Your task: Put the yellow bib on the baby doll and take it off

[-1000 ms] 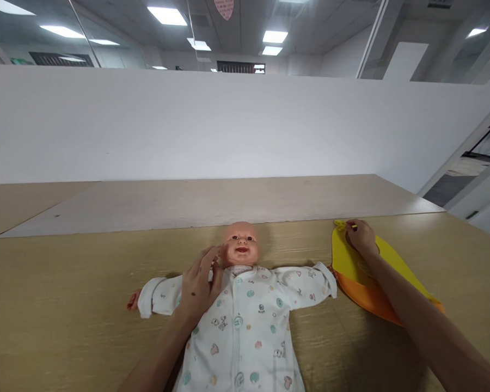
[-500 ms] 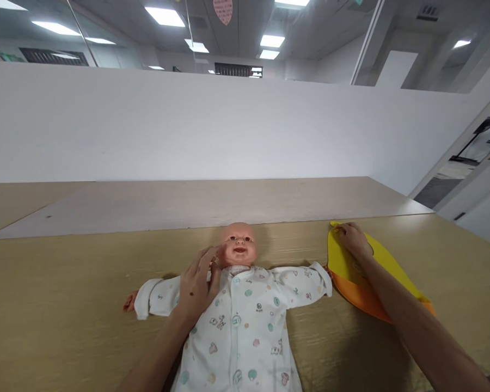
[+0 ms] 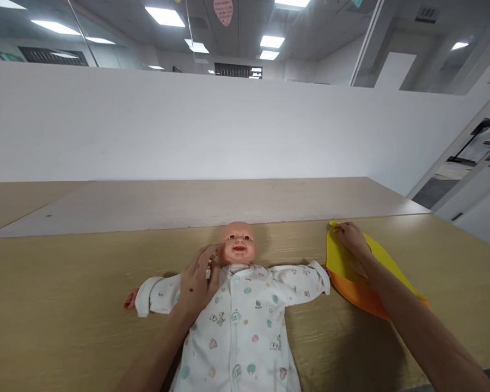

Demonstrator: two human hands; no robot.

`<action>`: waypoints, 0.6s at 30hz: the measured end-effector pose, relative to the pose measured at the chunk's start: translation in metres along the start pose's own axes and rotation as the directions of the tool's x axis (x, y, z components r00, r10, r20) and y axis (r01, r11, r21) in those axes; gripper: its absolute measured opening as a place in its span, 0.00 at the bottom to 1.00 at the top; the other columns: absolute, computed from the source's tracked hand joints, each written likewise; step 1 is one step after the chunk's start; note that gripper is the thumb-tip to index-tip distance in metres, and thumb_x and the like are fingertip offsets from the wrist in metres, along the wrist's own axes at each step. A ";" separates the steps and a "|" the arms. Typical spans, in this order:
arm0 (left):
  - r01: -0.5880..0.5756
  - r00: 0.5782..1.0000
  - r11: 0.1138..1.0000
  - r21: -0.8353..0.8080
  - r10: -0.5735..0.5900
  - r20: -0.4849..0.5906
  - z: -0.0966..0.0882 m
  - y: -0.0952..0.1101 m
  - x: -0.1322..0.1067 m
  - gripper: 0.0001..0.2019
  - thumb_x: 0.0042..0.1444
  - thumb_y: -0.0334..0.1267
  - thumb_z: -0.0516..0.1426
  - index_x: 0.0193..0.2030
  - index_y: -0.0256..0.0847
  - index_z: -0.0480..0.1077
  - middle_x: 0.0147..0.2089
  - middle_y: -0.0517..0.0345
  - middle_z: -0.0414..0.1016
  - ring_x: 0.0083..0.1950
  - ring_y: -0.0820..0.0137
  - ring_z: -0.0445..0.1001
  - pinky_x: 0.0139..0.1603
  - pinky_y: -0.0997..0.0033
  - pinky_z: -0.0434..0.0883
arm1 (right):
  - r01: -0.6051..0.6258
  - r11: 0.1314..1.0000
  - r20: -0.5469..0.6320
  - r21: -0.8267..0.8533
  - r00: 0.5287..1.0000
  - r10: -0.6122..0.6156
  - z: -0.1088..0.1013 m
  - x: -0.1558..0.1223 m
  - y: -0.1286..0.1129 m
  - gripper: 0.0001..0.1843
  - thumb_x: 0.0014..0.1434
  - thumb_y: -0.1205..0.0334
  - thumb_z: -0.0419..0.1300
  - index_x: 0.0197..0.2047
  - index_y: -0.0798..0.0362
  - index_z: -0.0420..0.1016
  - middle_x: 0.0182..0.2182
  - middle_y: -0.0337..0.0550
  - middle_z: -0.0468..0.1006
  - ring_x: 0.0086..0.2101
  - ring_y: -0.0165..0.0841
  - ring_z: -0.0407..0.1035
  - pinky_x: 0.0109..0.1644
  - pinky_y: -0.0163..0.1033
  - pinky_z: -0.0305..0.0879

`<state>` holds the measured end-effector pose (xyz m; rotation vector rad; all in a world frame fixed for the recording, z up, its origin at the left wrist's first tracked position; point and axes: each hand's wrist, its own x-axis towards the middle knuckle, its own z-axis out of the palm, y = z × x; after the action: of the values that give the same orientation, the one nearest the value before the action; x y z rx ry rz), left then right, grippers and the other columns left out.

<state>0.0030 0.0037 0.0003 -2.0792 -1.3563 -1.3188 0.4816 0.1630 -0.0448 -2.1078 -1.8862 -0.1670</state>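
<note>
A vinyl baby doll (image 3: 237,244) lies on its back on a pale wood-grain tabletop (image 3: 65,326), dressed in a white long-sleeved sleepsuit (image 3: 239,326) dotted with small coloured prints. Its arms are stretched straight out to either side, so the buttoned front faces up and the sleeves lie flat, which leaves the whole garment open to view from where the person stands.

The person's left hand (image 3: 196,283) is on the doll, by its cheek and collar. The grip is wide, with the fingers spread and nothing visibly held, and it looks placed to steady the head and shoulder so the doll does not roll.

Off to the other side, just beside the outstretched cuff, a yellow-and-orange silicone bib (image 3: 340,261) lies flat, with its orange pocket (image 3: 357,291) toward the person. The person's right hand (image 3: 353,238) is over the bib's upper end, near a small yellow tab (image 3: 332,223). This grip is narrow, the fingers drawn together on the bib, but from here I cannot tell whether they pinch it or only press on it. Either way, the bib seems kept within easy reach of the doll, at shoulder level.
</note>
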 end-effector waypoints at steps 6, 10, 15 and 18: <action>0.065 0.998 0.997 -0.037 -0.064 0.015 -0.004 -0.004 -0.002 0.15 0.56 0.26 0.50 0.50 0.39 0.63 0.36 0.55 0.74 0.31 0.72 0.73 0.34 0.73 0.71 | 0.009 0.999 0.063 -0.041 0.998 -0.006 -0.017 -0.006 -0.003 0.26 0.56 0.69 0.46 0.55 0.57 0.72 0.53 0.54 0.72 0.50 0.41 0.69 0.56 0.43 0.62; 0.093 0.995 0.996 -0.014 -0.092 0.037 -0.015 -0.012 -0.010 0.14 0.57 0.28 0.50 0.50 0.39 0.65 0.38 0.52 0.75 0.34 0.70 0.74 0.35 0.71 0.72 | 0.046 0.996 -0.038 0.079 0.998 -0.043 -0.029 -0.022 -0.022 0.24 0.57 0.66 0.47 0.55 0.58 0.70 0.53 0.54 0.72 0.52 0.42 0.67 0.57 0.46 0.61; 0.156 0.939 0.982 -0.110 -0.113 0.324 -0.048 -0.026 -0.018 0.14 0.55 0.31 0.52 0.49 0.42 0.68 0.44 0.51 0.77 0.41 0.66 0.77 0.40 0.69 0.75 | 0.374 0.840 -0.022 0.393 0.917 -0.398 -0.059 -0.077 -0.088 0.19 0.59 0.58 0.49 0.50 0.53 0.71 0.51 0.50 0.72 0.52 0.38 0.66 0.58 0.44 0.61; 0.182 0.809 0.954 -0.237 -0.008 0.588 -0.069 -0.032 -0.022 0.20 0.52 0.29 0.55 0.53 0.46 0.68 0.54 0.50 0.75 0.52 0.62 0.75 0.48 0.68 0.74 | 0.573 0.640 0.109 0.511 0.696 -0.710 -0.085 -0.119 -0.135 0.24 0.59 0.54 0.54 0.57 0.52 0.67 0.57 0.49 0.67 0.57 0.38 0.61 0.61 0.44 0.58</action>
<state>-0.0625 -0.0390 0.0111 -2.8118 -1.5935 -0.9821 0.3438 0.0364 0.0213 -1.1128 -2.5062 0.4311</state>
